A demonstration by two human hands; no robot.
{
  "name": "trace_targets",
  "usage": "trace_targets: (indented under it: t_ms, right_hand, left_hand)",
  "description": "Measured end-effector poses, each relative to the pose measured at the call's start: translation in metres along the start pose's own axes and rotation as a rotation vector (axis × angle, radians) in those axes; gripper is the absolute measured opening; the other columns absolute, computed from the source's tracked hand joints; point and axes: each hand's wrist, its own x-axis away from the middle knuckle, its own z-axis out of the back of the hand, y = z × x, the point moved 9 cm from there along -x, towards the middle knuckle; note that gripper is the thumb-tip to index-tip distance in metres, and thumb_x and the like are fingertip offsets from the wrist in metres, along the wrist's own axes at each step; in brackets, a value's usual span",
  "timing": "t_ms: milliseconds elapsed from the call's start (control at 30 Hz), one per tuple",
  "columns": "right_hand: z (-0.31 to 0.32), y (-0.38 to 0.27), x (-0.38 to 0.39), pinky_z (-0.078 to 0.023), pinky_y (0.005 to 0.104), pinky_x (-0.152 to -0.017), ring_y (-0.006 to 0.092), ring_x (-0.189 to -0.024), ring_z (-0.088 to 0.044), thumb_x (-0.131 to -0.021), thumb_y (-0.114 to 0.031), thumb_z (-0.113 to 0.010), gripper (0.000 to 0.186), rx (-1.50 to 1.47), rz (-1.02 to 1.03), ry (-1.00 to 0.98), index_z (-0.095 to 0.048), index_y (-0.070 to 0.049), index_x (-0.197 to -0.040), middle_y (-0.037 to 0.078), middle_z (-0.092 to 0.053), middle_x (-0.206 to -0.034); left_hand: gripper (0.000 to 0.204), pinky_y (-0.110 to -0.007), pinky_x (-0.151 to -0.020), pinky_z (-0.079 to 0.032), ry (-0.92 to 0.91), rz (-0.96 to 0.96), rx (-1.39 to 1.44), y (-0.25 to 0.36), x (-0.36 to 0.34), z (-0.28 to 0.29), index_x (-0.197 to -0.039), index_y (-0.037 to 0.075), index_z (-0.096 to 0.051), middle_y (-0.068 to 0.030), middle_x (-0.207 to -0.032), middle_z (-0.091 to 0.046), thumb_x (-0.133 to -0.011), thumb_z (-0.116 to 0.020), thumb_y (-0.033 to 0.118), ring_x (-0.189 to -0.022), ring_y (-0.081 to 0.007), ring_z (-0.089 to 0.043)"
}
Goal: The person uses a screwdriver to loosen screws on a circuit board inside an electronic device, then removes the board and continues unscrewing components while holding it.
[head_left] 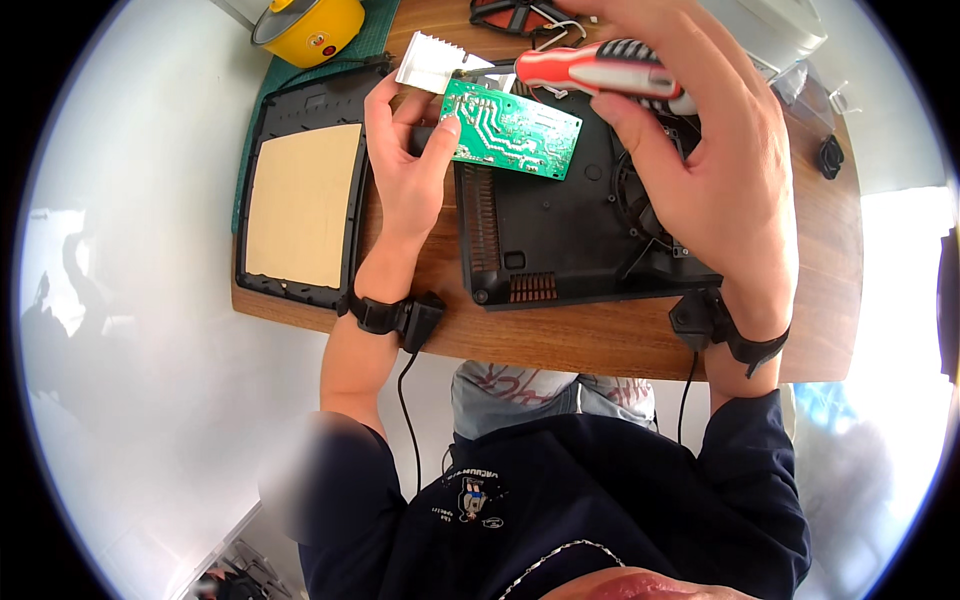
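My left hand point(408, 165) grips a green circuit board point(520, 135) by its left end, the thumb lying on the soldered side. A white finned heat sink point(432, 64) sticks out past the board's upper left edge. In my right hand point(715, 150) is a screwdriver point(600, 70) with a red, white and black handle. Its shaft points left, toward the gap between heat sink and board; I cannot make out exactly what the tip touches. Below both hands lies an open black plastic housing point(570, 240) with vent slots and a round fan-like part at its right.
Left on the wooden table point(820, 290) lies a black frame with a beige panel point(305, 205), partly over a green cutting mat point(375, 30). A yellow pot point(310, 30) stands at the far left. A coil part point(515, 14) and a small black object point(830, 157) lie farther off.
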Motion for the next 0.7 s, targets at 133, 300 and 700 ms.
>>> trace_targets:
  t_ms: [133,300,700]
  right_hand:
    - [0.006,-0.016,0.0,-0.057,0.0392,-0.077,0.0332,-0.088,-0.07,-0.086,-0.007,-0.075,0.049,0.115,0.042,0.213,-0.063,-0.005,-0.133,0.014,-0.069,-0.104]
    - [0.007,0.004,0.005,-0.058,0.0378,-0.076,0.0322,-0.094,-0.07,-0.083,-0.006,-0.077,0.056,0.183,-0.094,0.1,-0.062,-0.007,-0.137,0.013,-0.067,-0.108]
    - [0.007,0.003,0.006,-0.058,0.0395,-0.08,0.0329,-0.098,-0.072,-0.084,-0.005,-0.077,0.054,0.146,-0.101,0.161,-0.061,-0.004,-0.136,0.017,-0.07,-0.112]
  left_hand:
    - [0.06,-0.027,-0.087,-0.05,0.003,0.009,0.014,0.0,0.0,-0.001,-0.147,0.001,-0.035,-0.02,-0.133,-0.065,-0.095,-0.064,-0.002,-0.098,-0.0114,-0.058]
    - [0.06,-0.027,-0.086,-0.051,-0.004,-0.006,0.017,0.001,0.0,-0.002,-0.147,0.0,-0.035,-0.0205,-0.133,-0.065,-0.095,-0.065,-0.001,-0.099,-0.0114,-0.059]
    - [0.061,-0.027,-0.086,-0.051,0.0,-0.018,-0.017,-0.001,-0.001,-0.002,-0.147,0.0,-0.035,-0.0209,-0.131,-0.066,-0.094,-0.065,-0.001,-0.097,-0.0116,-0.059]
